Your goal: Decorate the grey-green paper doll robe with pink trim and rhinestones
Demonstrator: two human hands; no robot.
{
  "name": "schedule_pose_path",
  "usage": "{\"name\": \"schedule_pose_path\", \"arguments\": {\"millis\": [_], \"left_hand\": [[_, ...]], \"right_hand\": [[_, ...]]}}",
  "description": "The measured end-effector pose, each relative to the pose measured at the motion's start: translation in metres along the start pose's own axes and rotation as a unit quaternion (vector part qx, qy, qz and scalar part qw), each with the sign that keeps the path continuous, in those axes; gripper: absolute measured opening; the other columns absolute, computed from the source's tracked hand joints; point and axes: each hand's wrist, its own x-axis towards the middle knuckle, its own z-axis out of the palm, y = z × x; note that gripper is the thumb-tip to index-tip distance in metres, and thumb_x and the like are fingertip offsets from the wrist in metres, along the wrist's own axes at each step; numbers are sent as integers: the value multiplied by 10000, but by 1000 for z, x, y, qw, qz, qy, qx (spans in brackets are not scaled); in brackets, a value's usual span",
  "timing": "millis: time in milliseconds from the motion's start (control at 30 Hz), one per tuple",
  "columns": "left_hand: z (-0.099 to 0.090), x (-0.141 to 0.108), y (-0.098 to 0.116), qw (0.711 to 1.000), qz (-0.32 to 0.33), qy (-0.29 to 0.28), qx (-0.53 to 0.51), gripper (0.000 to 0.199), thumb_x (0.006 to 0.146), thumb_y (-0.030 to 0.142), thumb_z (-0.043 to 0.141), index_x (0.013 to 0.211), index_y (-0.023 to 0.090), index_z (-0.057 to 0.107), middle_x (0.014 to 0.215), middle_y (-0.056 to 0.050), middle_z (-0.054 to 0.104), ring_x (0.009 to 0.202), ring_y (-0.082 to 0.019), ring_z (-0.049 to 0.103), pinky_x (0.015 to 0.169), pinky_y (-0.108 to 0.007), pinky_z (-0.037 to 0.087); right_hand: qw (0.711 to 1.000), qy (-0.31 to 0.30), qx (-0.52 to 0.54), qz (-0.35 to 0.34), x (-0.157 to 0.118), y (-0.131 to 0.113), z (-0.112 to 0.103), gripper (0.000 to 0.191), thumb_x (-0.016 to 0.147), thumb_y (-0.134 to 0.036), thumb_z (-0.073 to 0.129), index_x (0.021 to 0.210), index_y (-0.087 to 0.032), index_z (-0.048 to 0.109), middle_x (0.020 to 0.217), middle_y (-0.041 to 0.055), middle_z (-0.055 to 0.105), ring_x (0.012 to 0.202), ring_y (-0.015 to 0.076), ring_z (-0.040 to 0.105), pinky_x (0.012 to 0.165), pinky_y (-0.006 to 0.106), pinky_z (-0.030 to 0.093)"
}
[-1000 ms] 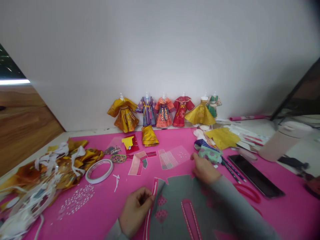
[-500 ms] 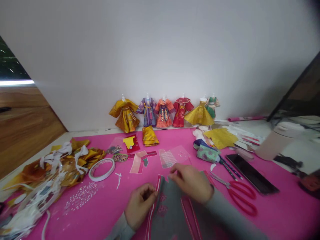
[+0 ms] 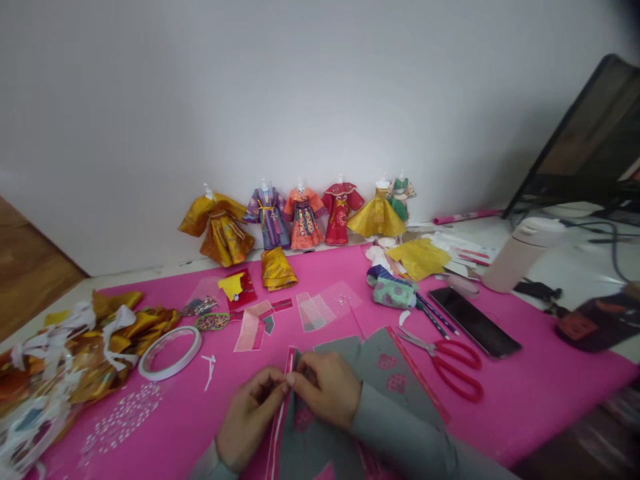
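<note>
A grey-green piece of fabric [image 3: 345, 348] with pink flower motifs and pink, white-lined edge strips lies before me on the pink mat. My left hand [image 3: 253, 408] pinches its left edge strip [image 3: 275, 437] between thumb and forefinger. Right beside it, my right hand [image 3: 327, 387] is closed with thumb and fingertips at that same edge, the two hands' tips nearly touching. My right forearm covers the middle of the fabric. Red-handled scissors [image 3: 443, 360] lie partly open, right of the fabric.
Doll dresses [image 3: 304, 220] on stands line the wall. At left are a tape roll [image 3: 170, 353], a heap of golden fabric scraps [image 3: 105, 340] and scattered white bits [image 3: 125, 417]. At right are a phone [image 3: 475, 323], a pencil case [image 3: 395, 293] and a pale bottle [image 3: 523, 257].
My right hand has moved left and down from the fabric's top to the left edge, beside my left hand. The fabric's right part shows spread wider. The whole view has turned rightward.
</note>
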Motion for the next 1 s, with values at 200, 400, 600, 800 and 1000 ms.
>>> {"name": "schedule_pose_path", "arguments": {"millis": [200, 400, 600, 800, 1000], "left_hand": [[0, -1, -2, 999, -8, -31, -3, 246, 758, 406, 624, 693, 169, 604, 680, -2, 591, 685, -171, 522, 642, -261, 428], [1, 0, 2, 999, -37, -9, -18, 218, 694, 382, 672, 673, 169, 631, 644, 9, 596, 659, -165, 531, 630, -255, 435], [-1, 0, 4, 999, -42, -21, -20, 214, 687, 369, 675, 639, 165, 629, 616, 5, 600, 633, -161, 526, 613, -252, 427], [0, 0, 9, 999, -35, -32, -22, 227, 705, 379, 660, 638, 165, 626, 610, 3, 581, 621, -154, 502, 602, -249, 406], [-2, -1, 6, 995, -68, -46, -56, 223, 700, 377, 637, 680, 156, 609, 610, 9, 541, 600, -138, 458, 594, -249, 370]], "right_hand": [[992, -13, 124, 35, 2, -1, 0, 180, 803, -305, 604, 690, -164, 593, 501, -70, 439, 467, 70, 399, 468, 199, 233], [987, -13, 148, 58, 1, -2, -1, 197, 783, -304, 638, 662, -165, 569, 492, -75, 438, 468, 68, 397, 470, 199, 246], [986, -18, 162, 47, 0, -5, 0, 217, 789, -317, 615, 647, -172, 537, 499, -71, 442, 466, 70, 411, 460, 196, 249], [983, -38, 164, 70, 3, -5, -3, 168, 752, -229, 614, 623, -173, 522, 496, -71, 451, 452, 70, 403, 443, 199, 249], [966, -54, 237, 85, 6, 0, -1, 210, 763, -193, 592, 590, -168, 476, 485, -81, 388, 464, 64, 363, 453, 193, 262]]}}
